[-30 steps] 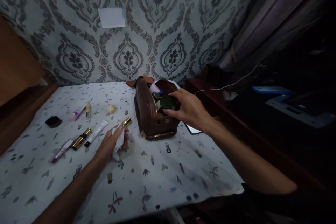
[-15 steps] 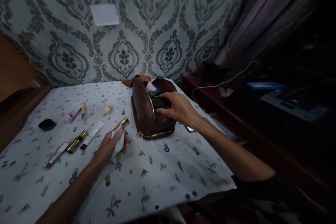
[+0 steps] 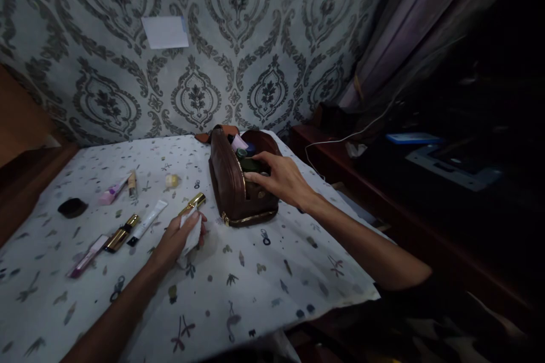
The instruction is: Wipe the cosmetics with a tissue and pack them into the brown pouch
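A brown leather cosmetic bag stands unzipped on the patterned tablecloth. My right hand reaches into its opening, thumb and fingers around a dark green round container. Farther in are a green-capped item and a pale pink tube. My left hand rests on the cloth left of the bag, closed on a crumpled white tissue. A gold cosmetic tube lies just beyond those fingers; whether they touch it is unclear.
Left on the cloth lie a white tube, a gold-and-black tube, a lip gloss, a purple-white tube, a small foundation bottle, a yellow jar and a dark round item.
The view has shifted slightly. My right hand stays at the bag's opening around the green container, and my left hand keeps the tissue in nearly the same place.
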`<state>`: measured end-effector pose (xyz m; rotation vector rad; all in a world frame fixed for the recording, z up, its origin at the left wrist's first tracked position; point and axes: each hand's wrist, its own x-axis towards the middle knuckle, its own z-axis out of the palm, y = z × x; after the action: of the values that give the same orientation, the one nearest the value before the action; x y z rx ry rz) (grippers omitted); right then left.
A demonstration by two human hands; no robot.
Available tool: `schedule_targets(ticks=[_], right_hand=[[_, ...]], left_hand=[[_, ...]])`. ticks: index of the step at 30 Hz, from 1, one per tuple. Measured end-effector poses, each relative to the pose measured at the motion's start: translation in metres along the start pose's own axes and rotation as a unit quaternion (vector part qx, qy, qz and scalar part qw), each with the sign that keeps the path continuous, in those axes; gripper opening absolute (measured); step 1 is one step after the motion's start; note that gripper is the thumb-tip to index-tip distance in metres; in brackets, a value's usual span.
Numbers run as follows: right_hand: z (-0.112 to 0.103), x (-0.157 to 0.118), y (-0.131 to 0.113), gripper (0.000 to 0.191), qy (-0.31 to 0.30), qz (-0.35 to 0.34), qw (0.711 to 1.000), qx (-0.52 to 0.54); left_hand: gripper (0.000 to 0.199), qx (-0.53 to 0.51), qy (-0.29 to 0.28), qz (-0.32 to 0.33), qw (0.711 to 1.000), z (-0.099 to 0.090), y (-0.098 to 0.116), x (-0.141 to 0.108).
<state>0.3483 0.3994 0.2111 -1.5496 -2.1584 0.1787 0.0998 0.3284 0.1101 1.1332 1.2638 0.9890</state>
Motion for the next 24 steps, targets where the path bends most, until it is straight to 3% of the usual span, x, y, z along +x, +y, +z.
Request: schedule_targets(ticks=[5,11,18,21,24], right_hand=[[-0.002,-0.001,-0.002,0.037,-0.035,-0.025,0.999,0.016],[0.004,0.002,0.002,0.018,-0.026,-0.05,0.998,-0.041],[0.007,0.003,0.007,0.019,-0.015,-0.075,0.997,-0.03],[0.005,-0.002,0.005,0.016,0.014,-0.087,0.996,-0.011],[0.003,-0.014,-0.005,0.014,0.103,-0.119,0.987,0.024]], left_hand=[[0.053,0.004,-0.003,-0.007,1.0,0.001,0.002,-0.001],[0.054,0.0,-0.007,0.0,1.0,0.001,0.002,0.0],[0.054,0.02,-0.01,0.011,1.0,0.002,0.002,0.0],[0.052,0.027,-0.019,0.027,0.999,0.002,0.002,-0.001],[0.046,0.036,-0.018,0.05,0.998,0.001,0.0,-0.001]])
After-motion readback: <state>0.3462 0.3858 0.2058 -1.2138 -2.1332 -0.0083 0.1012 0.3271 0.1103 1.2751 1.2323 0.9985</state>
